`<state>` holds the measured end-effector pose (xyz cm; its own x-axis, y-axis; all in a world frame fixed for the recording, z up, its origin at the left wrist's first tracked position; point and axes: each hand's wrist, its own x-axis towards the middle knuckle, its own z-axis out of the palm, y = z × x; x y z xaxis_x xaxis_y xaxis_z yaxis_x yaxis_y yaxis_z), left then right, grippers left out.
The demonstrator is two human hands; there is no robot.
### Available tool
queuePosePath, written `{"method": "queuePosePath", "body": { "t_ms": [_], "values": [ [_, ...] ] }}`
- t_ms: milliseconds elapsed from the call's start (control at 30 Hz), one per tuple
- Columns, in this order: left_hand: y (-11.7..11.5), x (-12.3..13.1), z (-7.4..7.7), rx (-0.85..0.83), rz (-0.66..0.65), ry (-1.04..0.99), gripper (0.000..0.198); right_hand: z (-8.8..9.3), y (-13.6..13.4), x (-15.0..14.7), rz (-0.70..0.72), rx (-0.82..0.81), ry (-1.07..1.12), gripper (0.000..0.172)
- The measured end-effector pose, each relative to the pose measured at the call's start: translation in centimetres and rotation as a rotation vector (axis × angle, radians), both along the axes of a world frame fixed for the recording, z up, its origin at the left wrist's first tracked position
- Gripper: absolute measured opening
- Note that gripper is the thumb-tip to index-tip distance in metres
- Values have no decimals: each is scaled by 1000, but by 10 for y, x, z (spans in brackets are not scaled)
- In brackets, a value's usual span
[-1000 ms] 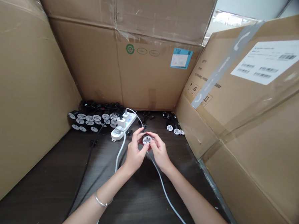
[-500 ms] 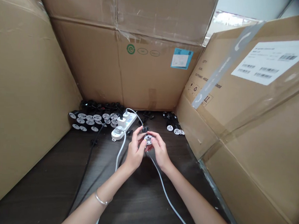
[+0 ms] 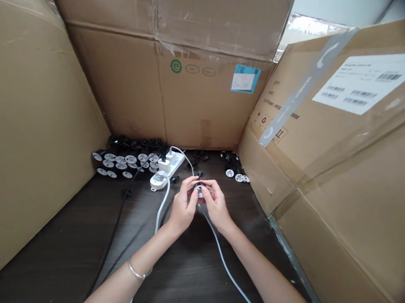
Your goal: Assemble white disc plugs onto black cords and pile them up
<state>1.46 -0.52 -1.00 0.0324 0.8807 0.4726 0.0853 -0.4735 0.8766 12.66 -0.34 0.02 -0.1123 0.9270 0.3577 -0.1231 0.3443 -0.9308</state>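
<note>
L hand (image 3: pixel 182 209) and R hand (image 3: pixel 216 204) are raised together over the table, fingers curled in, both grips closed from either side on a small round white plug disc (image 3: pixel 199 190) w/ dark parts on it. Disc is mostly hidden by the fingers, so exact face/details can't be told. It sits btwn the two hands, off the table, just in front of a white power strip (image 3: pixel 166 168).

Thin white cable (image 3: pixel 222 256) runs from under the hands to the lower R of view, lying on the table. Small black connector (image 3: pixel 200 174) is just above the fingers; can't tell if it's attached to the disc. Power strip has white adapters (image 3: pixel 164 166) plugged in, w/ a second white cable (image 3: pixel 160 217) running down from it past L hand. Black cable (image 3: pixel 117 219) runs down the L side of the table.

Rows of black plugs w/ round white faces (image 3: pixel 118 163) lie on the table behind and L of the strip, smaller group (image 3: pixel 235 172) back R. Table (image 3: pixel 83 226) is dark wood-look, walled by cardboard box panels on L (image 3: pixel 38 115), back (image 3: pixel 124 88) and R (image 3: pixel 323 185). Metal bangle (image 3: pixel 138 271) on L wrist.
</note>
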Motion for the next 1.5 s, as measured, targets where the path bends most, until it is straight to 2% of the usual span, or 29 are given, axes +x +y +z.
{"method": "queuePosePath", "body": {
  "t_ms": [100,200,300,633,867,1100,1333,1500],
  "values": [
    [1,0,-1,20,23,9,32,-2,-2,-1,-23,29,-59,23],
    [1,1,0,-25,-20,-84,39,-2,-5,0,-58,100,-163,27],
    [0,1,1,-45,-5,-127,39,0,-7,1,-88,177,-263,31],
    [-2,-2,4,18,-11,-10,46,-1,-8,2,-132,305,-334,35],
    [-4,-2,7,29,-26,19,44,-3,-9,1,-154,285,-309,33],
    [0,-3,7,-55,-23,-97,40,-5,-7,-2,-58,156,-230,31],
    [0,-3,11,-67,-21,-103,25,-6,-7,-5,-37,73,-127,26],
    [0,-3,13,-90,-27,-98,19,-4,-7,-4,-58,55,-132,25]
  ]
}}
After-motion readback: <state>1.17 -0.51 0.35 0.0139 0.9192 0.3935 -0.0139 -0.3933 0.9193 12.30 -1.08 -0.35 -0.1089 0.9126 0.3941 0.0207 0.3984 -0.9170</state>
